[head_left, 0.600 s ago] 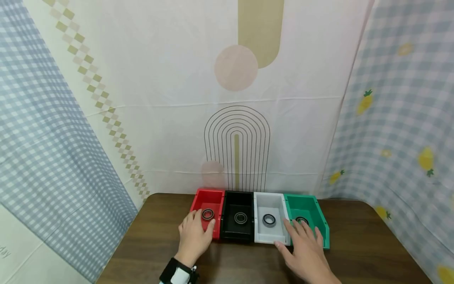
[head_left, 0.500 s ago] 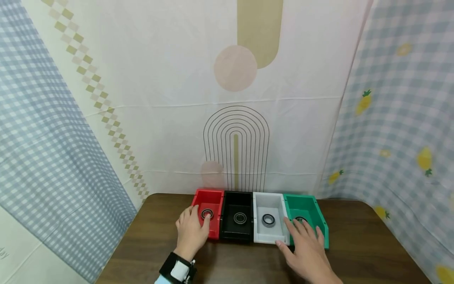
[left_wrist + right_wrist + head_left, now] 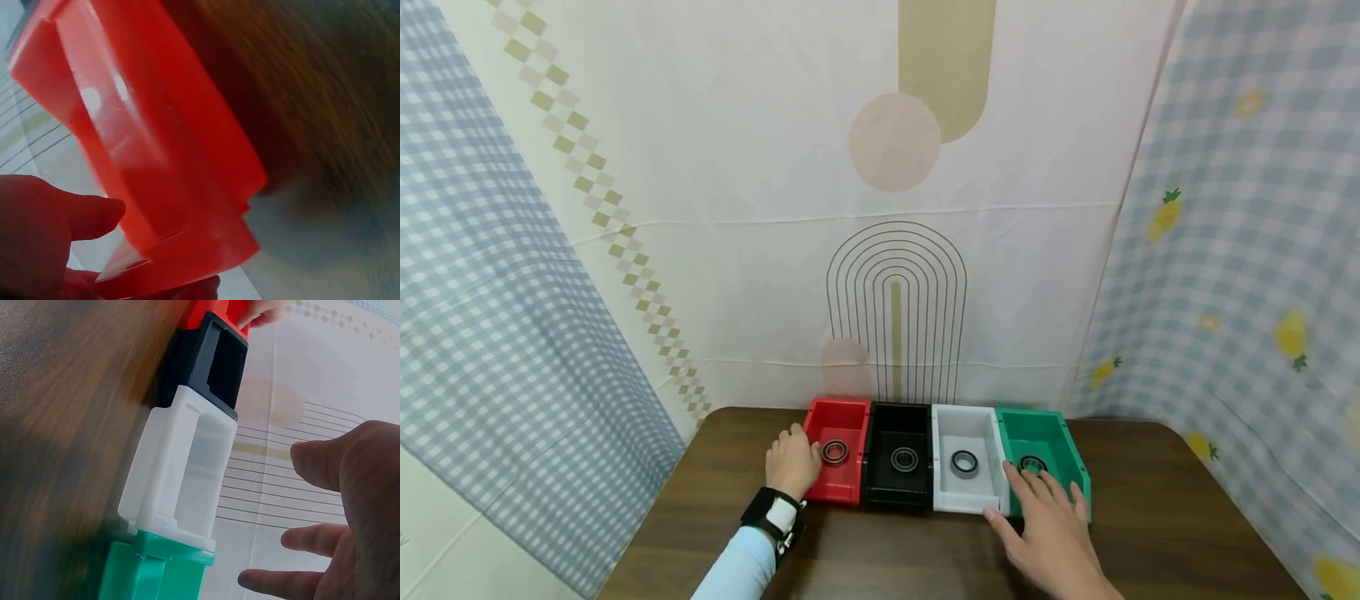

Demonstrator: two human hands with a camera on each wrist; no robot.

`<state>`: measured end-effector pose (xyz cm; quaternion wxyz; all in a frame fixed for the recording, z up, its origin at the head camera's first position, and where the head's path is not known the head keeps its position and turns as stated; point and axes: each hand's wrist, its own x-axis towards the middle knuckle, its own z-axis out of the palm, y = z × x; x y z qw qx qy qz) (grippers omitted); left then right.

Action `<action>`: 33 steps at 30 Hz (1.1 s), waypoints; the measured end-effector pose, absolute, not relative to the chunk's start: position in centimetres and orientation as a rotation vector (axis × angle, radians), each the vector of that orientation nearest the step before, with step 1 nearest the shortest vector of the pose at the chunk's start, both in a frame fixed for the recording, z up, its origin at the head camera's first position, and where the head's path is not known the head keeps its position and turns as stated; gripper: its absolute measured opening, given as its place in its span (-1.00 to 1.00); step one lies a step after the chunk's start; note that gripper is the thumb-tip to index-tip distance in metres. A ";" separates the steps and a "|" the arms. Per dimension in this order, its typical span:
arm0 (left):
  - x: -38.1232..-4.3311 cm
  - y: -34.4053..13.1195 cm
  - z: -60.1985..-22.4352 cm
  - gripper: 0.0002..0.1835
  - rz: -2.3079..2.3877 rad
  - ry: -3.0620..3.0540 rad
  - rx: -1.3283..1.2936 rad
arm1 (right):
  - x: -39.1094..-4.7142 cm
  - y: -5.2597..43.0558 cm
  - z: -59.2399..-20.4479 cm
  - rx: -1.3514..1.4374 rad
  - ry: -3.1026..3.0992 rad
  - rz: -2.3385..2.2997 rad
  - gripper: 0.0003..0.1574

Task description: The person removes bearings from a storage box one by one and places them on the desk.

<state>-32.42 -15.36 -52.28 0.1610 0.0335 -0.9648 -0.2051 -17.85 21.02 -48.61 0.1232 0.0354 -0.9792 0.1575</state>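
Observation:
At the left end of the row, my left hand (image 3: 792,465) grips the left wall of the red bin (image 3: 846,492), thumb over the rim and fingers along its outer side. Inside that bin lies a ball bearing (image 3: 834,462). My right hand (image 3: 1051,532) spreads its fingers over the green bin (image 3: 1067,433), the thumb near the front corner of the white bin (image 3: 958,502). Those fingers partly hide the bearing (image 3: 1027,458) in the green bin. The right wrist view shows the right fingers straight and apart, holding nothing.
Between the red and white bins stands a black bin (image 3: 898,500) with a bearing (image 3: 905,469) in it. Another bearing (image 3: 964,473) lies in the white bin. All the bins sit side by side on a wooden table (image 3: 917,558), close to a patterned cloth backdrop (image 3: 760,300).
My left hand has moved left from over the red bin to its left wall, and its fingers have drawn in. The right hand stays nearly in place.

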 end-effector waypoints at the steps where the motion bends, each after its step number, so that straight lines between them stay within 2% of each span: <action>1: -32.6 -15.4 -52.4 -0.62 -0.589 -2.758 0.095 | -17.9 21.0 -48.6 0.103 -2.858 0.460 -0.08; 18: -35.2 -15.5 -51.3 -0.77 -0.540 -2.799 0.035 | -18.2 20.7 -48.4 0.095 -2.921 0.489 -0.07; 30: -36.5 -16.3 -52.1 -0.72 -0.711 -2.922 0.071 | -18.3 20.3 -48.4 0.115 -2.892 0.475 -0.09; 33: -37.7 -16.9 -53.6 -0.69 -0.717 -2.949 0.054 | -18.4 20.2 -48.3 0.140 -2.899 0.458 -0.08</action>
